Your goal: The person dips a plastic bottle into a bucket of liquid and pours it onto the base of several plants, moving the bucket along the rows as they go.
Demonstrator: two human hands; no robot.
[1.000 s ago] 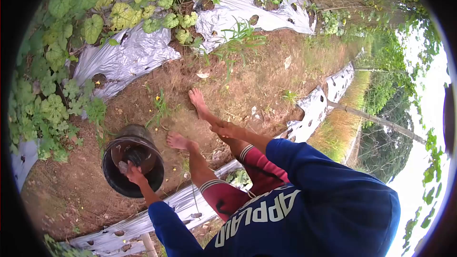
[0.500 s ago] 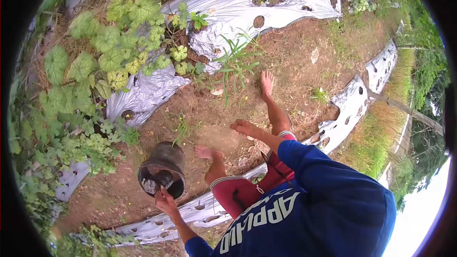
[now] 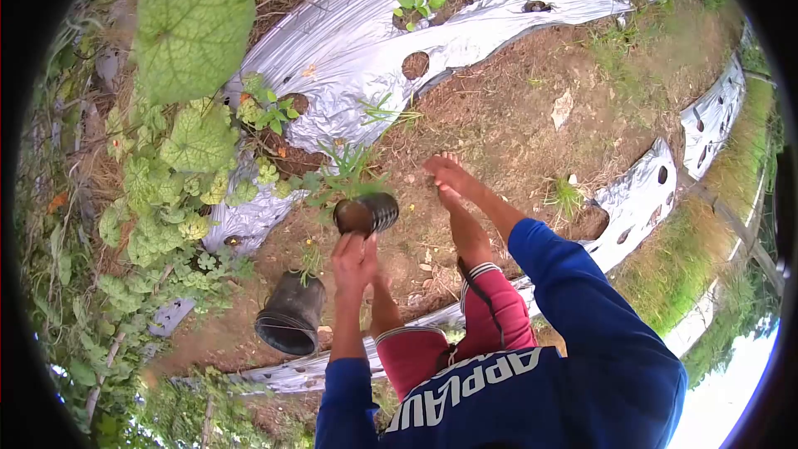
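My left hand (image 3: 355, 259) is closed on a dark, ribbed can (image 3: 384, 211), tilted so that its brown-looking mouth faces me. The can hangs over the dirt path beside a tuft of long green leaves (image 3: 347, 168). To the right, my right hand (image 3: 453, 176) reaches forward, its fingers loosely stretched with nothing visible in them; it overlaps my foot in this view. Below and left of the can, a black bucket (image 3: 293, 303) stands on the soil, its mouth toward me and a thin handle across the rim.
Silver plastic mulch (image 3: 349, 58) with planting holes and small seedlings (image 3: 422, 7) covers the bed ahead. Broad-leaved vines (image 3: 195, 29) crowd the left side. Another mulch strip (image 3: 640, 191) runs along the right, by tall grass and a wooden pole (image 3: 736, 229).
My left hand has lifted the can out of the bucket and carried it up and right toward the leafy tuft. My right hand has moved forward. The view has shifted closer to the bed.
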